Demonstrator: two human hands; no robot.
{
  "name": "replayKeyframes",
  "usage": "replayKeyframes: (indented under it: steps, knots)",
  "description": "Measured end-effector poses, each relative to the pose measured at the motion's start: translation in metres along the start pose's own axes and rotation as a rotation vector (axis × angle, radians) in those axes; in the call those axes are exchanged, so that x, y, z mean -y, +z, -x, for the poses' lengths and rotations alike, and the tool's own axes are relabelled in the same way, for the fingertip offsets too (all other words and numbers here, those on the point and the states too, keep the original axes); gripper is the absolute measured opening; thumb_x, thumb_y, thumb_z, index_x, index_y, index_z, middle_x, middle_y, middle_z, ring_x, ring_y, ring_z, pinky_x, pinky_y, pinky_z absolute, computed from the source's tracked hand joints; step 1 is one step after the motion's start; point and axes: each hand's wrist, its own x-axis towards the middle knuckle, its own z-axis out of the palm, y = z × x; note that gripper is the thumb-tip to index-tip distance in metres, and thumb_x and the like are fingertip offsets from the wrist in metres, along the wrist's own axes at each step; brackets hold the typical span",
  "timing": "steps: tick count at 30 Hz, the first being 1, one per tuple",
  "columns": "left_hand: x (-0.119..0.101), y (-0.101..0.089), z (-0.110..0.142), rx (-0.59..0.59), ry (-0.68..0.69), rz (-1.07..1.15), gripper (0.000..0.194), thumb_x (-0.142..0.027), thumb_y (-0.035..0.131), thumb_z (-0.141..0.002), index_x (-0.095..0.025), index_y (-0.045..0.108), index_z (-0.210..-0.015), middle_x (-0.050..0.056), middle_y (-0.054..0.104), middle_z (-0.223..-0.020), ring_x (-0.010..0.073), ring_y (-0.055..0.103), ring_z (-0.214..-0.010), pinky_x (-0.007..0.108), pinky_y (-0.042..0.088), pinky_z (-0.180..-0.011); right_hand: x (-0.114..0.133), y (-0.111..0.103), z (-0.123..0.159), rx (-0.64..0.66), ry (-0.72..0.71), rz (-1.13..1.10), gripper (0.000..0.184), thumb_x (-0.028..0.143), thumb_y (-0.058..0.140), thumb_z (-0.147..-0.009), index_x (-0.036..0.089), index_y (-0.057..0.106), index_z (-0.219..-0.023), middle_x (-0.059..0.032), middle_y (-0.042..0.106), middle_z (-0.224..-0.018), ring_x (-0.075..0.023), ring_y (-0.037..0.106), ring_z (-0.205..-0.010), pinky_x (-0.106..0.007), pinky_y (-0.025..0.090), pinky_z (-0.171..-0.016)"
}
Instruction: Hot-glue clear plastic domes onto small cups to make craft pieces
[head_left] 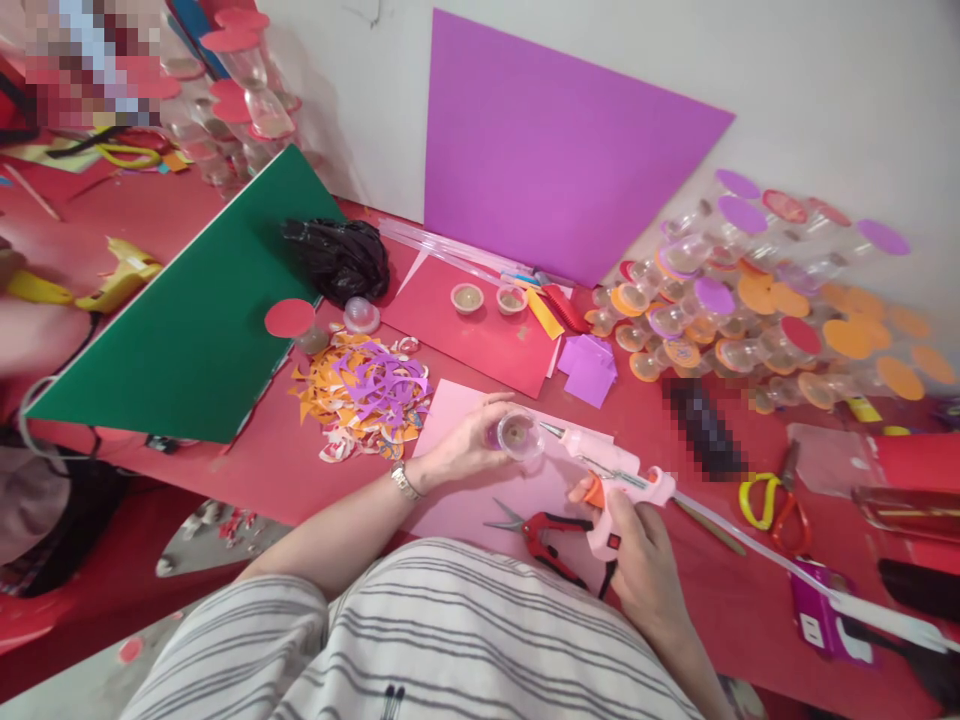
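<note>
A clear plastic cup (521, 436) is tilted in my left hand (480, 438), its round open end or base facing me with something brownish showing inside. My right hand (637, 550) grips a pink glue gun (611, 465), a finger on its orange trigger. The metal nozzle points left, close beside the cup's rim; I cannot tell whether they touch. A long clear glue stick (757, 545) trails out of the gun's back. Under both hands lies a pink sheet (442, 500), and red-handled pruning snips (551, 535) rest on it below the gun.
Orange and purple paper scraps (367, 390) lie left, beside a green board (195, 330). Two small filled cups (468, 298) sit on red card. Cup hourglasses (757, 290) crowd the right, near yellow-and-red scissors (772, 500). A purple board (555, 150) leans on the wall. Another person's arm (34, 335) shows left.
</note>
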Motion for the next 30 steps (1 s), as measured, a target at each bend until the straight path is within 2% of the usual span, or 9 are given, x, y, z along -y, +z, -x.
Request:
replayKeyframes:
  steps: [3,6,8,13,18,24,30]
  knots:
    - [0.001,0.001,0.0,0.006,0.018,-0.043,0.041,-0.039,0.075,-0.081,-0.02,0.062,-0.115,0.01,0.069,-0.12,0.0274,0.059,-0.12,0.051,0.032,-0.119,0.007,-0.001,-0.002,-0.024,0.075,-0.031,0.042,0.052,0.057,-0.092,0.019,0.069,-0.069,-0.0023,0.067,-0.059,-0.0147,0.064,-0.053,-0.022,0.051,-0.046]
    - [0.003,0.003,0.0,-0.027,0.041,-0.099,0.04,-0.033,0.079,-0.078,-0.02,0.062,-0.112,0.009,0.069,-0.116,0.0274,0.057,-0.121,0.049,0.035,-0.117,0.021,-0.003,-0.007,0.082,0.083,-0.098,0.043,0.055,0.057,-0.091,0.018,0.074,-0.077,-0.0032,0.07,-0.062,-0.012,0.058,-0.046,-0.021,0.049,-0.042]
    - [0.004,0.006,0.0,-0.052,0.063,-0.14,0.041,-0.03,0.083,-0.074,-0.02,0.063,-0.108,0.008,0.07,-0.109,0.0272,0.057,-0.118,0.048,0.037,-0.115,0.03,-0.003,-0.011,0.135,0.009,-0.124,0.042,0.053,0.056,-0.092,0.018,0.075,-0.081,-0.0052,0.073,-0.066,-0.0125,0.058,-0.045,-0.022,0.049,-0.042]
    - [0.002,0.009,0.0,-0.076,0.038,-0.212,0.045,-0.03,0.088,-0.069,-0.02,0.063,-0.106,0.006,0.07,-0.105,0.0263,0.055,-0.116,0.048,0.036,-0.114,0.041,-0.001,-0.012,0.136,-0.169,-0.04,0.038,0.051,0.058,-0.092,0.019,0.074,-0.082,-0.0084,0.076,-0.071,-0.0185,0.069,-0.057,-0.024,0.055,-0.049]
    - [-0.003,0.009,0.0,-0.065,-0.036,-0.224,0.044,-0.031,0.089,-0.067,-0.02,0.064,-0.101,0.006,0.069,-0.102,0.0264,0.053,-0.115,0.044,0.039,-0.11,0.044,-0.001,-0.011,0.162,-0.252,0.0,0.03,0.042,0.056,-0.096,0.019,0.072,-0.084,-0.007,0.075,-0.071,-0.0154,0.066,-0.053,-0.022,0.052,-0.046]
    - [-0.005,0.011,0.002,-0.074,0.027,-0.219,0.042,-0.026,0.087,-0.07,-0.019,0.062,-0.103,0.006,0.067,-0.099,0.0243,0.051,-0.108,0.04,0.042,-0.102,0.042,0.001,-0.012,0.122,-0.266,0.083,0.038,0.05,0.054,-0.096,0.019,0.07,-0.079,-0.0072,0.073,-0.065,-0.0146,0.061,-0.046,-0.024,0.051,-0.044]
    - [-0.005,0.01,0.003,-0.048,0.006,-0.227,0.038,-0.02,0.083,-0.072,-0.02,0.06,-0.102,0.006,0.065,-0.101,0.025,0.049,-0.112,0.039,0.043,-0.101,0.021,0.001,-0.006,0.081,-0.206,0.149,0.043,0.057,0.054,-0.092,0.019,0.071,-0.079,-0.0096,0.071,-0.066,-0.0171,0.06,-0.049,-0.028,0.051,-0.046]
